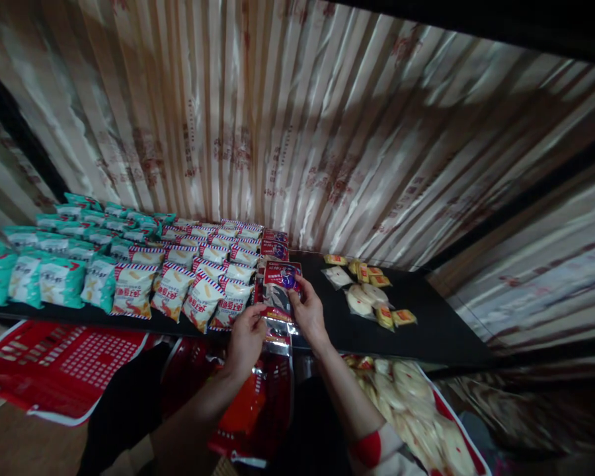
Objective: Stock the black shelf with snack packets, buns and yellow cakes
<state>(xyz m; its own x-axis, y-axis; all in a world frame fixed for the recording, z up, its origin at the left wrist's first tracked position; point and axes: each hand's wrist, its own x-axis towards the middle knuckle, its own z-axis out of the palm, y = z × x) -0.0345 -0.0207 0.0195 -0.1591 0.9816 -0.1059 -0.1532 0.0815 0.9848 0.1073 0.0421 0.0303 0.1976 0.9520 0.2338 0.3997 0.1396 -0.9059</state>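
A flat red and dark snack packet (274, 291) with a purple patch lies at the front of its row on the black shelf (322, 330). My right hand (308, 314) pinches its right edge between thumb and fingers. My left hand (248, 337) is closed at its lower left edge, its fingertips pressed together there. More red packets (274, 244) lie behind it in the same row. Close to my left hand stand white and red snack bags (201, 301) with striped tops, in several rows.
Teal snack bags (62, 283) fill the shelf's left end. Right of my hands lie round pale packaged pieces (361, 301) and small yellow packets (404, 318). Below are a red basket (99, 360), a red container (272, 410) and a box of pale packages (411, 396). A pleated curtain (258, 119) hangs behind.
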